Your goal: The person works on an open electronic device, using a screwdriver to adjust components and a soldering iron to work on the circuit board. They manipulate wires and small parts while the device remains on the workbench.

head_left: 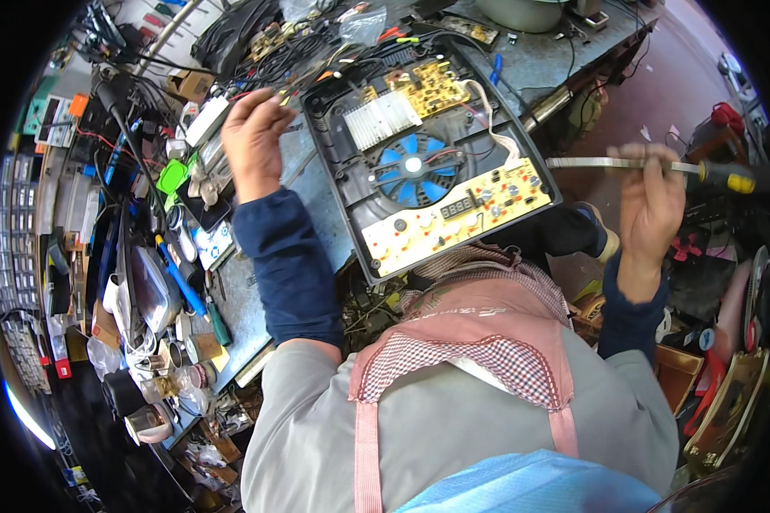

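Note:
In front of me lies an opened induction cooker base [323,162], a black shell tilted at the table's near edge, partly over my lap. Inside it are a blue-bladed fan [393,175], a ribbed silver heat sink [372,126], a yellow power board [441,90] and a yellow display board [496,192]. My right hand [650,201], to the right of the shell, grips the shaft of a long screwdriver [727,178] with a yellow and black handle; the shaft points toward the shell. My left hand [255,137] is raised left of the shell, fingers curled together; anything between them is hidden.
A metal-topped workbench [246,295] carries heaped cables [265,64], a green plastic piece [173,177], a blue pen-like tool [182,278] and jars [204,346]. Drawer racks [13,222] stand far left. A pale bowl [522,13] sits at the back. Clutter [701,342] fills the lower right.

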Motion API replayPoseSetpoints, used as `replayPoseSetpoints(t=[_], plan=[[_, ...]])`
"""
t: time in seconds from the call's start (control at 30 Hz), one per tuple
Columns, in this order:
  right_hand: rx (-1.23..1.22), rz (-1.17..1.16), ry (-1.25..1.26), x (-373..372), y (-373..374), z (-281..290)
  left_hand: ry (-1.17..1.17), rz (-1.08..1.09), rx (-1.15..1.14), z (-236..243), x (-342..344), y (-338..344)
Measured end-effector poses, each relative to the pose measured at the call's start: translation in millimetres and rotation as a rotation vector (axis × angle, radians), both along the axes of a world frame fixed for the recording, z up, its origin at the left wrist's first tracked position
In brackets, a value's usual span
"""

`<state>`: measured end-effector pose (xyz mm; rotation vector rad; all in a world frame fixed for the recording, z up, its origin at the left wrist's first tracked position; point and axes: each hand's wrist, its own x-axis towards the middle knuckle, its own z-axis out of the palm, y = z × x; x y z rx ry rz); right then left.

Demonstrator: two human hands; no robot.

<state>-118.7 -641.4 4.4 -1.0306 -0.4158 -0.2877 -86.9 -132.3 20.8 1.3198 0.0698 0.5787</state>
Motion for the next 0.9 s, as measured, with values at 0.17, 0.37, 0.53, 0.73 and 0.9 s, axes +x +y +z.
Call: replayPoseSetpoints(t=[0.17, 0.37, 0.53, 0.73, 0.9], plan=[[-0.166, 0.100, -0.128, 48.2, 81.9, 43.6, -0.168, 0.180, 0.725, -30.8, 12.4, -41.6], [-0.363, 0.305, -0.359, 94.0, 166.4, 54.8, -0.168, 0.090, 0.925, -30.1, 3.9, -73.5], [-0.285, 0.334, -0.241, 97.5, 220.5, 51.8, -0.235, 0.097, 1.005, -33.4, 5.7, -72.4], [-0.336, 0.341, -0.249, 105.0, 230.0, 46.5, -0.293, 0.085, 1.038, -30.8, 8.5, -72.4], [-0.360, 0.339, -0.224, 106.6, 230.3, 45.6, -0.296, 0.081, 1.051, -33.4, 9.9, -71.9]])
